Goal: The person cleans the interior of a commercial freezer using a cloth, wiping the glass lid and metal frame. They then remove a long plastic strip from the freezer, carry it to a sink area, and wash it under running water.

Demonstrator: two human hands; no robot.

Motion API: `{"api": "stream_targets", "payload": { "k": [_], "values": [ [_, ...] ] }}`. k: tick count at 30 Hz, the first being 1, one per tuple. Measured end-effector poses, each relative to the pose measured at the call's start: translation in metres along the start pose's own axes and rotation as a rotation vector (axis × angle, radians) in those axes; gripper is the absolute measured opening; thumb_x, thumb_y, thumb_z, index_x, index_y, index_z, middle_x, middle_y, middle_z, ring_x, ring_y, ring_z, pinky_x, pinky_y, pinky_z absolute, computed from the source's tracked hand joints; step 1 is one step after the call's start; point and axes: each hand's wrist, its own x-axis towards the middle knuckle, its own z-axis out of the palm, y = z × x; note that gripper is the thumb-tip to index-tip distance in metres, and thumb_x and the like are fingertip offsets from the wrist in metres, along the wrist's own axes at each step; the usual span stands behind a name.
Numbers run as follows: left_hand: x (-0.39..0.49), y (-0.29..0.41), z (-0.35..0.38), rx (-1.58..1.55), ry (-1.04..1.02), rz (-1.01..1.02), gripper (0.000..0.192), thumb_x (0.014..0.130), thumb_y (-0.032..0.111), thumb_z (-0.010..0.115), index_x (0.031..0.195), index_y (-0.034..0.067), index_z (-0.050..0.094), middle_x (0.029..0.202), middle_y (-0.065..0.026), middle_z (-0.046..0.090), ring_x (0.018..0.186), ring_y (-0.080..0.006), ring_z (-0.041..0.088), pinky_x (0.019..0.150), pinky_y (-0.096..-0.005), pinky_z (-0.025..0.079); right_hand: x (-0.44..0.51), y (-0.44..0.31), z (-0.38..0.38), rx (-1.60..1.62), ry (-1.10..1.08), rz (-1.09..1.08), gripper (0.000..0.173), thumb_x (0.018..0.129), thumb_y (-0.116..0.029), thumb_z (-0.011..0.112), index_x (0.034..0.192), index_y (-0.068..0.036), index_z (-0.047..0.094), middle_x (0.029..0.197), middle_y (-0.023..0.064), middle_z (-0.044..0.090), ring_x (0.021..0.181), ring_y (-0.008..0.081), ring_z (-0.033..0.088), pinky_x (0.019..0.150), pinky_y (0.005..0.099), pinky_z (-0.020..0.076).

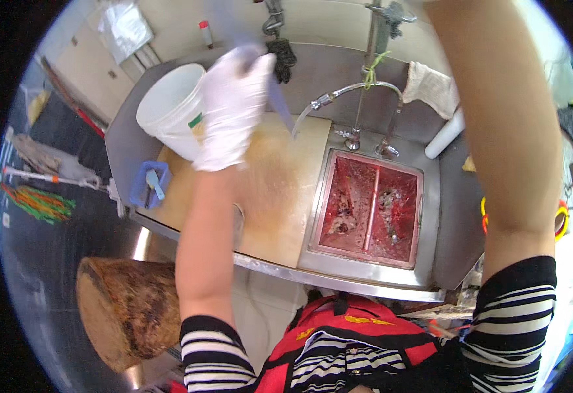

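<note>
My left hand (pixel 235 105), in a white glove, is raised over the tan cutting board (pixel 281 196) and blurred by motion. Its fingers are closed on a bluish strip (pixel 281 108); the blur hides what exactly it is. Beside this hand, to its left, stands a white plastic bucket (pixel 168 98). My right hand is out of view; only the bare right forearm reaches up past the top edge of the picture. Right of the board, a two-part sink (pixel 376 206) has red-stained walls and scraps at the bottom of both halves.
A flexible tap hose (pixel 360 87) arches behind the sink. A blue plastic basket (pixel 150 184) with a light-blue-handled tool (pixel 155 184) sits at the board's left. A black glove (pixel 281 59) and a white cloth (pixel 429 88) hang behind. A wooden block (pixel 129 309) stands lower left.
</note>
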Motion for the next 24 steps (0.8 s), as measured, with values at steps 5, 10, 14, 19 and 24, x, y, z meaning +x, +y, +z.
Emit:
{"api": "stream_targets", "payload": {
  "k": [5, 10, 14, 19, 24],
  "values": [
    [-0.018, -0.049, -0.085, -0.419, -0.045, -0.463, 0.022, 0.091, 0.01, 0.061, 0.108, -0.003, 0.064, 0.102, -0.0099, 0.065, 0.092, -0.018, 0.065, 0.075, -0.0294, 0.057, 0.007, -0.013, 0.069, 0.142, -0.087, -0.037, 0.041, 0.08, -0.039, 0.062, 0.1, -0.004, 0.068, 0.096, 0.0246, 0.064, 0.085, 0.0347, 0.066, 0.077, 0.0389, 0.0523],
    [-0.079, -0.1, -0.133, -0.542, 0.002, -0.659, 0.023, 0.093, 0.009, 0.058, 0.113, -0.002, 0.059, 0.111, -0.0141, 0.063, 0.104, -0.0243, 0.062, 0.084, -0.0381, 0.055, -0.136, 0.086, 0.092, 0.415, -0.233, 0.499, 0.033, 0.081, -0.029, 0.063, 0.1, -0.002, 0.065, 0.093, 0.0187, 0.068, 0.089, 0.0355, 0.065, 0.079, 0.0405, 0.0519],
    [-0.114, -0.12, -0.161, -0.636, 0.083, -0.688, 0.022, 0.095, 0.011, 0.057, 0.113, -0.001, 0.059, 0.114, -0.0158, 0.062, 0.106, -0.0268, 0.062, 0.087, -0.0392, 0.054, -0.271, 0.124, 0.148, 0.22, -0.51, 0.785, 0.035, 0.084, -0.013, 0.062, 0.117, -0.001, 0.062, 0.105, 0.0164, 0.068, 0.091, 0.0238, 0.066, 0.081, 0.0367, 0.0529],
    [-0.131, -0.125, -0.183, -0.623, 0.141, -0.648, 0.024, 0.095, 0.012, 0.057, 0.114, -0.002, 0.058, 0.116, -0.0172, 0.061, 0.108, -0.0283, 0.061, 0.095, -0.0419, 0.052, -0.331, 0.114, 0.216, 0.503, -0.456, 1.248, 0.054, 0.083, -0.015, 0.064, 0.134, -0.005, 0.049, 0.102, 0.0165, 0.065, 0.079, 0.0199, 0.065, 0.073, 0.0318, 0.0544],
    [-0.146, -0.123, -0.183, -0.665, 0.089, -0.665, 0.019, 0.095, 0.012, 0.056, 0.109, -0.001, 0.059, 0.114, -0.0163, 0.061, 0.112, -0.0286, 0.059, 0.101, -0.0456, 0.047, -0.317, 0.09, 0.249, 0.396, -0.521, 1.0, 0.074, 0.082, -0.017, 0.063, 0.147, -0.013, 0.03, 0.113, 0.0264, 0.061, 0.095, 0.0359, 0.064, 0.087, 0.0388, 0.0499]
  ]
}}
